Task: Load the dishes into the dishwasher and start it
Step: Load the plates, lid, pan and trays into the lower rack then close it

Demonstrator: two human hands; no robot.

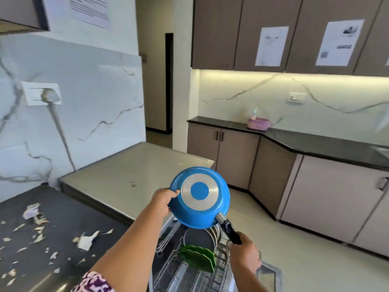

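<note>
— Fingers first: what are they doing in the head view?

— Left hand [163, 199] has its fingers [175, 192] curled over the rim of the pan [199, 197], thumb side hidden behind it. Right hand [245, 252] is wrapped round the end of the black handle [229, 229], fingers closed on it.

— And the pan itself?

— Blue, turned bottom-up towards the camera, held in the air above the open dishwasher rack [189, 272]. It touches nothing below.

— What is already in the rack?

— Green plates [197, 257] standing on edge between the tines, a dark round dish [197, 237] and a row of steel plates [214, 228] behind them, directly under the pan.

— So where could this go wrong?

— Probably at the set-down. The space under the pan looks crowded, so lowering it straight could knock the standing plates over or leave the pan resting on them at a slant. The long handle may also catch the rack's wire side or stick out and foul the rack when it slides in.

— Anything about the grip?

— The left hold is only on the rim edge; if the rim is wet it could slip, and the weight would swing on the handle.

— Elsewhere?

— Torn scraps [37, 228] litter the dark tabletop [63, 218] at left; a pink tub [258, 123] sits on the far counter, well apart.
</note>
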